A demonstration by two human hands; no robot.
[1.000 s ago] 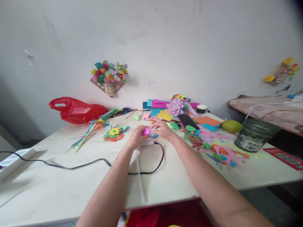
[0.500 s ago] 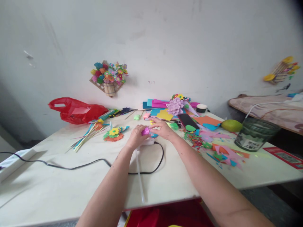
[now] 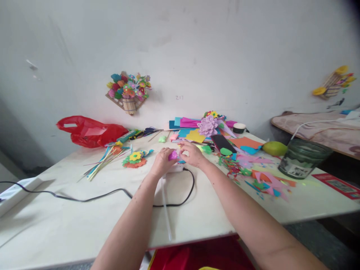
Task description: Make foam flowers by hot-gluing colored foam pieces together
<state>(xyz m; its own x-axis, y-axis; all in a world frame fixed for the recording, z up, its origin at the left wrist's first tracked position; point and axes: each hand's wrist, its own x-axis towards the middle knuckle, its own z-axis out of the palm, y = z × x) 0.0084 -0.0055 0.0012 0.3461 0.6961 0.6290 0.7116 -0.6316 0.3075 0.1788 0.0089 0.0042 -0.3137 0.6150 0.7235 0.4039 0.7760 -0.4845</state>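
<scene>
My left hand is closed on a shiny purple piece, holding it above the table; its exact kind is too small to make out. Close on its right is my right hand, with thumb and fingers curled together at the piece's edge. Whatever those fingertips pinch is hidden. Just below both hands lies a white glue gun, partly covered by them. A long clear glue stick points from it toward me, and a black cord loops out on the right.
Left are foam flowers, thin sticks, a red plastic bag and a power strip. To the right lie a phone, foam scraps and a green glass jar. Foam sheets are stacked behind.
My right fingers have drawn in slightly at the purple piece, and the purple piece has turned a little. My left hand keeps its hold; the things on the table lie as before.
</scene>
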